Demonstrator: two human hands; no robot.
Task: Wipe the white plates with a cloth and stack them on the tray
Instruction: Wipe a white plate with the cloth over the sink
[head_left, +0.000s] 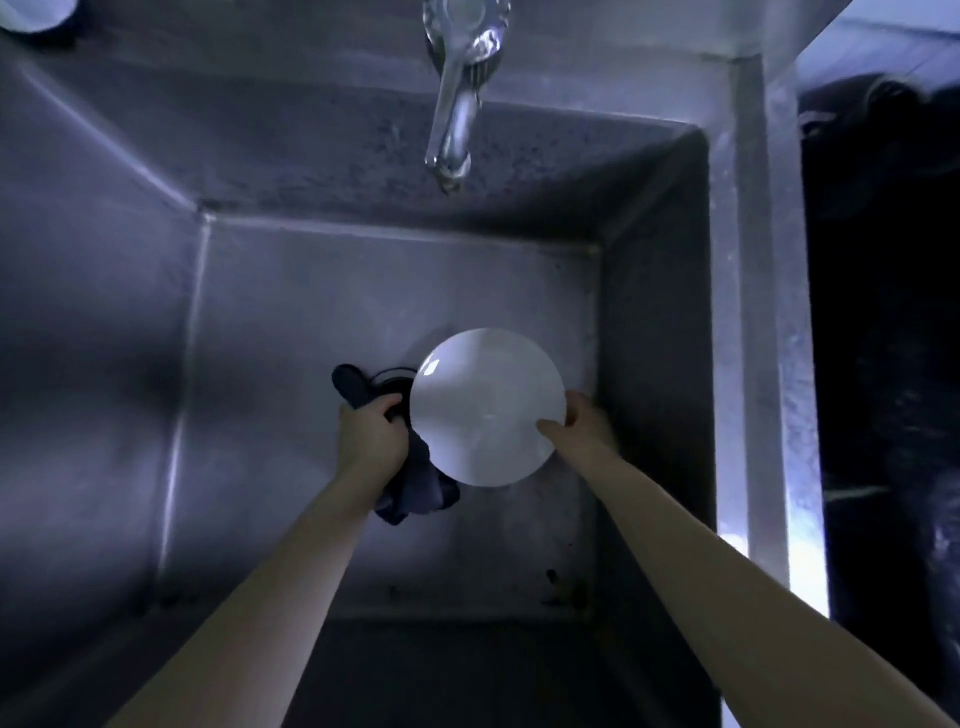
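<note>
A round white plate is held over the deep steel sink, near its middle. My right hand grips the plate's right rim, thumb on the upper face and fingers behind the edge. My left hand is curled round a dark blue cloth just left of the plate. One end of the cloth sticks up past my fist and the rest hangs below it, partly behind the plate's lower left edge. No tray is in view.
A chrome tap hangs over the sink's far side. The drain sits on the sink floor, partly hidden by my left hand and the plate. The sink's steel rim runs down the right, with darkness beyond it.
</note>
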